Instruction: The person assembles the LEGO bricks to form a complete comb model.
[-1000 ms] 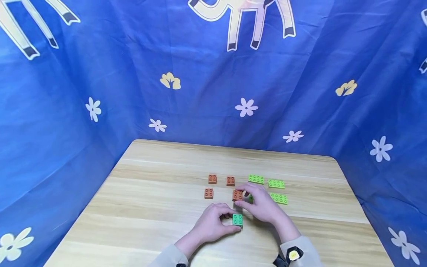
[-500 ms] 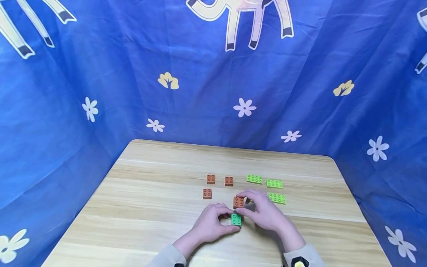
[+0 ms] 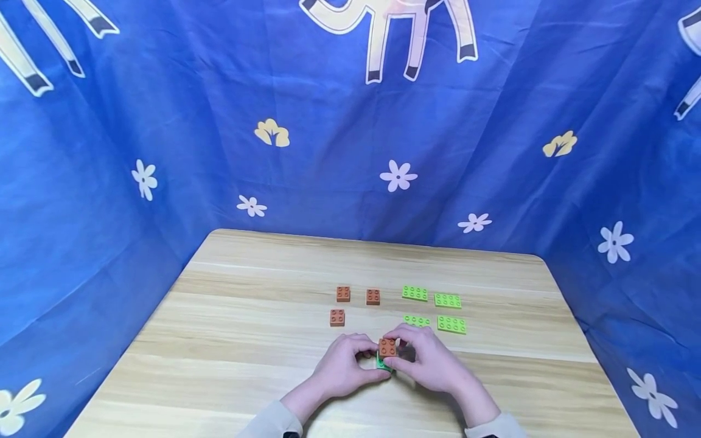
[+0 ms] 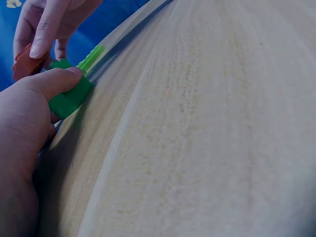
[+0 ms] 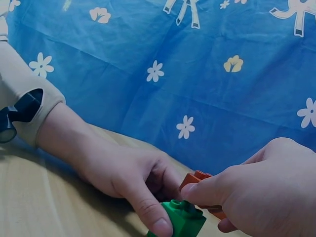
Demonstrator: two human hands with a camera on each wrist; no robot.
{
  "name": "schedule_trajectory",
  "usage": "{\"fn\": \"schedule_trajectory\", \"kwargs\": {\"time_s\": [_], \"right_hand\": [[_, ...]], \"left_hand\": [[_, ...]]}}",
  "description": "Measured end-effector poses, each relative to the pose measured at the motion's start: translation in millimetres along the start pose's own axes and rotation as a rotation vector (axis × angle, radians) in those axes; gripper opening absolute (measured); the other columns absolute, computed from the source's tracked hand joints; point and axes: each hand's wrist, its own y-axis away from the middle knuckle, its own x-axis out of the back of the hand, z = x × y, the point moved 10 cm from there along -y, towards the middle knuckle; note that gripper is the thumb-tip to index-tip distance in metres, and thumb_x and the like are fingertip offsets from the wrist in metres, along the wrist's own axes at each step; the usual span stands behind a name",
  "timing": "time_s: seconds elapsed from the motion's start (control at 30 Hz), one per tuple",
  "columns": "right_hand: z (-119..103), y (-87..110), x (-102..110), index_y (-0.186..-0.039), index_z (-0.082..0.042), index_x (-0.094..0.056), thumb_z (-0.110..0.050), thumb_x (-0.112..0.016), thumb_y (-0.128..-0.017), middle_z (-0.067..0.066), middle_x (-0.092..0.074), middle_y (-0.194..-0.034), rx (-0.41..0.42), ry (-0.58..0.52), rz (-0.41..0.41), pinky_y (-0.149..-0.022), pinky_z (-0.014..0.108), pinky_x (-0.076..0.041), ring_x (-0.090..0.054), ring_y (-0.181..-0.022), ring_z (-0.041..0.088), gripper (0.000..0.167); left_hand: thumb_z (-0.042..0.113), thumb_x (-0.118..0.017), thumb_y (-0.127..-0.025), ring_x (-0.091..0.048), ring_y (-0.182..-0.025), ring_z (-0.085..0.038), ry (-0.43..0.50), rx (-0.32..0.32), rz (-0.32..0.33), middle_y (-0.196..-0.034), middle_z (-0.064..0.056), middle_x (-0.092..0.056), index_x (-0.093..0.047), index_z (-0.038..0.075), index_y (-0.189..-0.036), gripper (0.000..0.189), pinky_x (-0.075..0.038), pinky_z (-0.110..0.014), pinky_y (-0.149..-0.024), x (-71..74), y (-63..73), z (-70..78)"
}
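My left hand (image 3: 346, 364) pinches a green toy building brick (image 5: 183, 218) between thumb and fingers, low at the table. Studs show on its top in the right wrist view. Over it, my right hand (image 3: 428, 360) grips a reddish-brown brick (image 3: 387, 347) with four-stud face up in the head view. That brown brick is tilted and close above the green one, overlapping most of it in the head view. In the left wrist view the left thumb presses the side of the green brick (image 4: 71, 101), and the right fingers hold the brown brick (image 4: 28, 66) just beyond.
On the wooden table (image 3: 246, 286) lie three more brown bricks, among them a front-left one (image 3: 337, 317). Right of them are several flat lime-green bricks, including one at front right (image 3: 451, 325). A blue patterned cloth (image 3: 328, 182) hangs around the table's back and sides.
My right hand has brought the brown brick nearer to me, from behind the green brick to over it. The left hand keeps holding the green brick in place.
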Motion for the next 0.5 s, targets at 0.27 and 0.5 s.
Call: {"fn": "schedule_trajectory", "kwargs": {"time_s": [0.27, 0.5], "right_hand": [[1.6, 3.2, -6.4, -0.126, -0.017, -0.071, -0.028, -0.081, -0.096, -0.015, -0.069, -0.112, -0.007, -0.003, -0.018, -0.088, 0.039, -0.056, -0.065, -0.099, 0.009, 0.034], [4.3, 6.1, -9.6, -0.127, -0.018, -0.071, -0.032, -0.081, -0.096, -0.017, -0.069, -0.115, -0.038, 0.016, -0.026, -0.096, 0.039, -0.053, -0.064, -0.106, 0.007, 0.035]], "left_hand": [[0.058, -0.088, -0.081, -0.059, -0.087, -0.002, -0.015, -0.002, 0.016, -0.092, 0.027, -0.065, -0.081, 0.033, -0.112, 0.041, -0.048, -0.032, -0.087, 1.2, -0.3, -1.0], [0.057, -0.089, -0.081, -0.059, -0.084, -0.002, -0.001, -0.019, 0.026, -0.089, 0.026, -0.066, -0.082, 0.034, -0.108, 0.036, -0.045, -0.03, -0.083, 0.4, -0.9, -1.4]]}}
